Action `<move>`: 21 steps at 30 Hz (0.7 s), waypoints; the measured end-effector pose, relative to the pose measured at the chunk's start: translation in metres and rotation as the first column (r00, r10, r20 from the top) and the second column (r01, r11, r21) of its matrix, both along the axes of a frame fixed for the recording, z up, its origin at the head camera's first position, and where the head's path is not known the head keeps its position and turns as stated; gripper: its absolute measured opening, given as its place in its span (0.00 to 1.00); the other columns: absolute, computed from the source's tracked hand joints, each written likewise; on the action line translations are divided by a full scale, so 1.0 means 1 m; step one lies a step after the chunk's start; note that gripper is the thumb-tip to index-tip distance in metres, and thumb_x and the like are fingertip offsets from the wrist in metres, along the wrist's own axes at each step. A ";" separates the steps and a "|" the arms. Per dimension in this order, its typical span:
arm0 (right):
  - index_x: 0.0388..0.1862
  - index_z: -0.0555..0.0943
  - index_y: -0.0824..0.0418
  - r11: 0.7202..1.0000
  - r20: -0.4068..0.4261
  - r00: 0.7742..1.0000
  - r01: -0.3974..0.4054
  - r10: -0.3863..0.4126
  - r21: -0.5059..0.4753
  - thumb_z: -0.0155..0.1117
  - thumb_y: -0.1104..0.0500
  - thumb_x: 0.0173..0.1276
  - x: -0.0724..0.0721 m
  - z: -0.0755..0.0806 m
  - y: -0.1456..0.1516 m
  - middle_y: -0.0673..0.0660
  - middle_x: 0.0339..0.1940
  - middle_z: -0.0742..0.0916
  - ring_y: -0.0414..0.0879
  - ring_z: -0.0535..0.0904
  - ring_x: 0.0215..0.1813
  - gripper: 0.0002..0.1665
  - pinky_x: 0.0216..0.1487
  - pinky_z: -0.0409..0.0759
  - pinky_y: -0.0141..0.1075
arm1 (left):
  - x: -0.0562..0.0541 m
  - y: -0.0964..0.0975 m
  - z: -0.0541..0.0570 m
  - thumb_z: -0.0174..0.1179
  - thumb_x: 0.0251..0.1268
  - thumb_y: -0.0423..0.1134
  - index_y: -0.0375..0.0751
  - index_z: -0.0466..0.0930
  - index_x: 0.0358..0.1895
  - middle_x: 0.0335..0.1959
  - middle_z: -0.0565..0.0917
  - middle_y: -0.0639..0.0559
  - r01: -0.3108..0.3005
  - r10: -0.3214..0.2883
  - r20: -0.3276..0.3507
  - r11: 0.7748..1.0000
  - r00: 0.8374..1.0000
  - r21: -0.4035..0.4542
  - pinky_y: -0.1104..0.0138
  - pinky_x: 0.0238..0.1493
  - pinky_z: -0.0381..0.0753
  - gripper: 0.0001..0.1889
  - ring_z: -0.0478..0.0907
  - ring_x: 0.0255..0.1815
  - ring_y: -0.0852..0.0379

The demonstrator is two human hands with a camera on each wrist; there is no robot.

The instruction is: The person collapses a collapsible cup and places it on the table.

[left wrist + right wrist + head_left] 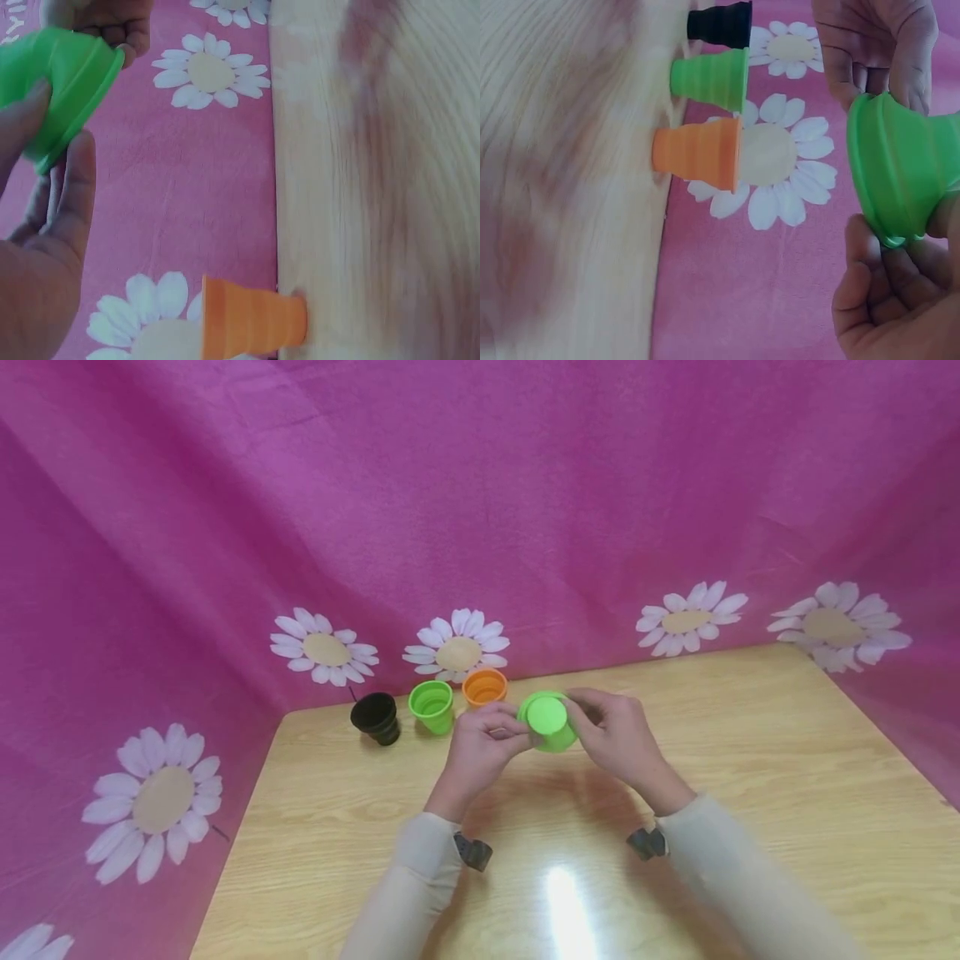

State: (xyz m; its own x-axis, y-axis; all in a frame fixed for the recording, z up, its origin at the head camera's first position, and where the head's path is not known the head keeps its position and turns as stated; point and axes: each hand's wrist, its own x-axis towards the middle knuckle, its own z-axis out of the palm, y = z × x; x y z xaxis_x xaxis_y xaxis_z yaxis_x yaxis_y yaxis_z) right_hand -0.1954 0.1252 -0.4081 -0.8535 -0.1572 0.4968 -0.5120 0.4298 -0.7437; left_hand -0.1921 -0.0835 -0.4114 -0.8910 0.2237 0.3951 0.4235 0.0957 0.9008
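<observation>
Both hands hold a bright green collapsible cup (547, 717) above the table, its base turned up toward the head camera. In the head view my left hand (483, 747) pinches the cup's left side. On the opposite side my right hand (618, 735) grips it with thumb and fingers. The right wrist view has the green cup (900, 169) side on, its wide rim facing the table and its stepped wall partly extended. The left wrist view shows my left hand's thumb (26, 124) on the cup's wall and fingers (79, 169) at the rim.
Along the table's back edge, left of the hands, stand a black cup (377, 718), another green cup (432, 705) and an orange cup (484, 687), all mouth up. Behind the wooden table (750, 760) hangs a pink cloth (525, 527) with white flowers.
</observation>
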 end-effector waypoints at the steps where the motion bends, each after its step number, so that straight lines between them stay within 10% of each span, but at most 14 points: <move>1: 0.47 0.86 0.67 1.000 0.010 1.000 0.003 -0.003 -0.020 0.65 0.63 0.72 0.000 0.000 -0.001 0.58 0.33 0.90 0.46 0.85 0.31 0.10 0.33 0.86 0.37 | 0.000 0.001 -0.001 0.73 0.51 0.22 0.29 0.89 0.30 0.37 0.86 0.41 -0.024 0.023 0.008 1.000 1.000 0.013 0.61 0.44 0.88 0.04 0.83 0.41 0.53; 11: 0.47 0.79 0.75 0.873 0.134 0.961 -0.154 0.240 -0.464 0.66 0.74 0.65 0.006 -0.012 -0.003 0.56 0.43 0.86 0.45 0.84 0.43 0.11 0.44 0.86 0.35 | 0.000 0.007 -0.006 0.73 0.54 0.27 0.34 0.90 0.34 0.30 0.88 0.48 -0.279 0.250 0.257 0.957 0.933 0.083 0.63 0.41 0.87 0.04 0.85 0.34 0.56; 21: 0.40 0.85 0.75 0.876 0.125 0.987 -0.027 0.099 -0.481 0.72 0.74 0.61 0.011 -0.015 -0.009 0.62 0.43 0.89 0.42 0.86 0.41 0.08 0.44 0.87 0.35 | 0.004 0.016 -0.003 0.74 0.55 0.31 0.32 0.89 0.35 0.31 0.88 0.46 -0.285 0.231 0.296 0.946 0.927 0.152 0.62 0.41 0.88 0.07 0.86 0.34 0.54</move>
